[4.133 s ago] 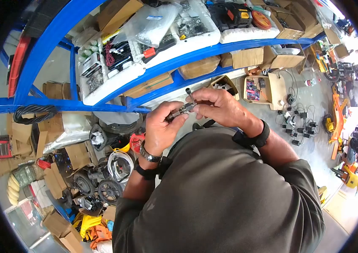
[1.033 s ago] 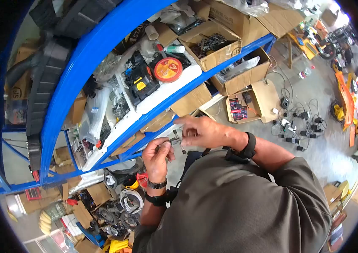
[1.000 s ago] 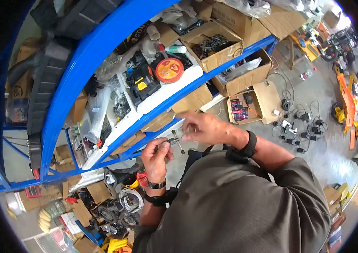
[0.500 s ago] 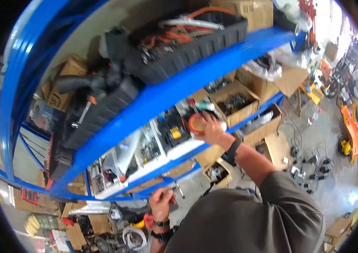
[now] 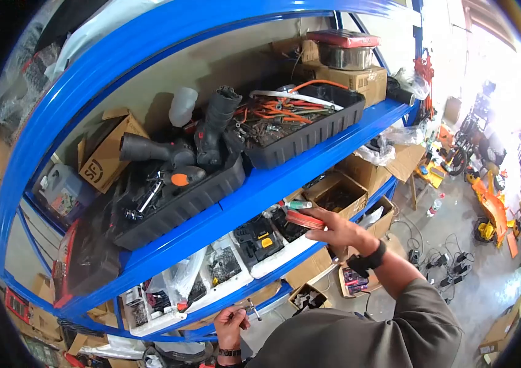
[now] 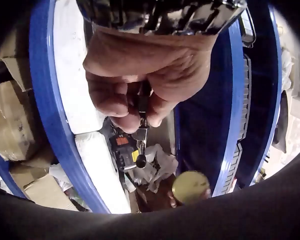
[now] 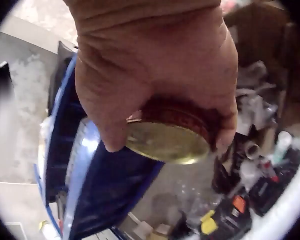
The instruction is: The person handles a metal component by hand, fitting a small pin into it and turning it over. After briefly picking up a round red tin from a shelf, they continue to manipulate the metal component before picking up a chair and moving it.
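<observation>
Workshop with a grey concrete floor and tall blue shelving [image 5: 285, 181] that fills most of the view. On its upper shelf, a black tray [image 5: 309, 140] heaped with metal bits and orange tubing sits along the front edge, towards the right corner. On the shelf below, a white foam tray [image 5: 282, 256] of parts lines the front edge.

A person's right hand [image 5: 341, 232] reaches out beside the foam tray's right end; thumb and fingers are spread across a round tin [image 7: 170, 142], holding it by its rim, tilted. It should be stiff and slick, able to dent; its contents are hidden, so its weight is uncertain. Opposite sides of the rim look the surest hold. Its side wall is red; its flat, shiny gold face shows from the wrists.

Nearer the body, before the lower shelf's front edge, the left hand [image 5: 230, 326] pinches a small metal tool [image 5: 252, 310], fingers drawn narrow around it. Likely hard and dense for its size, perhaps slippery, it is best held by its shaft. It is grey, with a crossbar and a rounded end.
</observation>
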Tool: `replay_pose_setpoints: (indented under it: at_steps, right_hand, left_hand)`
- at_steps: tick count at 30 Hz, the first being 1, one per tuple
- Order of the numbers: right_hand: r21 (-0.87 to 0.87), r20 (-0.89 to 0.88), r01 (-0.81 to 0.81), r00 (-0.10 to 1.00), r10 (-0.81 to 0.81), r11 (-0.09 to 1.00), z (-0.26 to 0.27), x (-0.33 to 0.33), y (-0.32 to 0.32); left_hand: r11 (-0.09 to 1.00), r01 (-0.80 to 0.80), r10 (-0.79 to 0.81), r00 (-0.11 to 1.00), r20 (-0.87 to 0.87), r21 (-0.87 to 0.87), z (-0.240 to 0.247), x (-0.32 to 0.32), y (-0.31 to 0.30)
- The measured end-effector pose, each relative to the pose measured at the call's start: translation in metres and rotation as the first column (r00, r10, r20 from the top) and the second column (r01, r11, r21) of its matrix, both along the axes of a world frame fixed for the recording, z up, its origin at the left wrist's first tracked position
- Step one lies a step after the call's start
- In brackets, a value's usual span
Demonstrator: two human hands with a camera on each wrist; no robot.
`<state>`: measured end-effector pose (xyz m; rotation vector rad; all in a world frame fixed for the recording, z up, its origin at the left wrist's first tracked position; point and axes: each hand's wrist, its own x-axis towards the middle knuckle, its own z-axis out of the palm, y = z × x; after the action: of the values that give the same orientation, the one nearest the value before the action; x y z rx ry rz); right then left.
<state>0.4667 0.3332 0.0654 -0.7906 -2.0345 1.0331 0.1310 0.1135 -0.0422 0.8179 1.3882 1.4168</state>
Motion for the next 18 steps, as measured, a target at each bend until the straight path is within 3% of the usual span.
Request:
replay_pose_setpoints:
  at_steps: [2, 3, 4, 6, 10, 14, 18]
  right_hand:
    - [-0.168, 0.145, -0.048, 0.987, 0.072, 0.985, 0.063, 0.022, -0.021]
    - [-0.068, -0.018, -0.144, 0.989, 0.143, 0.987, 0.072, 0.028, -0.023]
    - [-0.147, -0.09, -0.23, 0.972, 0.218, 0.962, 0.087, 0.039, -0.025]
    - [-0.06, -0.256, -0.207, 0.949, 0.185, 0.977, 0.126, 0.043, -0.034]
    - [0.104, -0.389, -0.098, 0.912, 0.132, 0.99, 0.186, 0.036, -0.032]
    - [0.333, -0.28, 0.187, 0.956, -0.093, 0.924, 0.209, 0.045, 0.007]
    - [0.387, -0.293, 0.182, 0.954, -0.066, 0.904, 0.244, 0.034, 0.003]
  left_hand:
    - [0.999, 0.048, -0.048, 0.999, 0.013, -0.001, -0.002, 0.0, 0.009]
    - [0.998, 0.068, -0.068, 0.998, 0.016, 0.002, -0.003, 0.0, 0.013]
    - [0.996, 0.084, -0.085, 0.996, 0.018, 0.004, -0.004, 0.002, 0.017]
    - [0.994, 0.108, -0.108, 0.994, 0.026, 0.0, -0.003, 0.005, 0.021]
    - [0.993, 0.122, -0.122, 0.993, 0.005, -0.008, -0.005, 0.002, 0.021]
    - [0.996, 0.087, -0.087, 0.996, 0.012, 0.019, -0.011, -0.007, 0.014]
    - [0.995, 0.047, -0.049, 0.999, -0.02, -0.089, 0.014, -0.01, -0.003]
